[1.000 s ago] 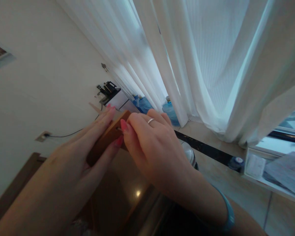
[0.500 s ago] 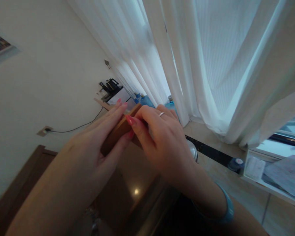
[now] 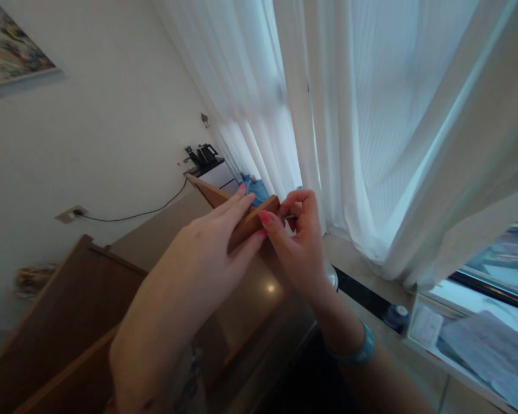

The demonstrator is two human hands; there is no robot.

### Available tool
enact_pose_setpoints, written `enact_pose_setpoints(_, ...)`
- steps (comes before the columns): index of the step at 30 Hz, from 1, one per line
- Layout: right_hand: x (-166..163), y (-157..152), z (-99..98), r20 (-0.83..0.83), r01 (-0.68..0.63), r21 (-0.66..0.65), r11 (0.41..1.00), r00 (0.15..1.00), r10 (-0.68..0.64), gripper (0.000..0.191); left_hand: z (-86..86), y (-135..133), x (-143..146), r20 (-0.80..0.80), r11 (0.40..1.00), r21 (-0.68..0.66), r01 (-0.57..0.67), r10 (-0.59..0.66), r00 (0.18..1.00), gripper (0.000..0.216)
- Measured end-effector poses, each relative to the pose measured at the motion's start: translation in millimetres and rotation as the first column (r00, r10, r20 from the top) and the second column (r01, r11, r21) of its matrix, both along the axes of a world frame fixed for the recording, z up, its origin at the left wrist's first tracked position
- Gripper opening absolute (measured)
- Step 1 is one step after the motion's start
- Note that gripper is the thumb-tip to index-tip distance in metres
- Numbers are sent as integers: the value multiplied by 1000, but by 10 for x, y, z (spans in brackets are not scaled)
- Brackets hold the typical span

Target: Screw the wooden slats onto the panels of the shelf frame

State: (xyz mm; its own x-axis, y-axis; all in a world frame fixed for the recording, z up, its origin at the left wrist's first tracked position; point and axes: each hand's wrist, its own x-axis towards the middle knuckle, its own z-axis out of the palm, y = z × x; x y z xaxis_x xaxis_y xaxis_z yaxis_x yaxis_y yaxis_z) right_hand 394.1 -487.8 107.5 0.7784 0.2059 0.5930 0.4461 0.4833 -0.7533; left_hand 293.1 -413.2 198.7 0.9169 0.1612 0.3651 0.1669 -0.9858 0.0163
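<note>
My left hand (image 3: 198,247) is closed around the edge of a brown wooden board (image 3: 252,221), with its fingers over the far side and the thumb on the near side. Against the board's end, my right hand (image 3: 300,247) is closed in a pinch, thumb and bent fingers close together. A thin shiny sliver shows between those fingers; I cannot tell whether it is a ring or a small metal piece. A blue band circles the right wrist.
Brown wooden furniture panels (image 3: 69,310) stand at the left below my arm. A black kettle (image 3: 207,152) sits on a small cabinet by the wall. White curtains (image 3: 349,115) hang ahead, with blue water bottles (image 3: 255,190) at their foot. A cord runs to a wall socket (image 3: 71,214).
The view has shifted, showing more of the furniture panels at left. My right hand has turned, its fingers now curled in a pinch at the board's end instead of lying over it. The left hand keeps its hold.
</note>
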Motion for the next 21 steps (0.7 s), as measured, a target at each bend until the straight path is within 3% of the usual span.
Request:
enact_pose_setpoints(3, -18, 25, -2, -184, -212, 78, 974, 957, 224, 37, -7, -21, 23, 3, 999, 16, -37, 36, 999, 43)
enact_pose_setpoints(8, 9, 8, -15, -280, -421, 124, 899, 854, 439, 42, 19, -73, 19, -38, 998, -55, -32, 30, 999, 41)
enact_pose_setpoints(16, 109, 30, -100, -309, -596, 119, 794, 738, 600, 45, 58, -127, -26, -59, 993, -109, -39, 33, 998, 46)
enact_pose_setpoints(21, 124, 30, -99, -303, -632, 192, 751, 689, 658, 39, 39, -124, -33, -56, 993, -110, -53, 47, 997, 49)
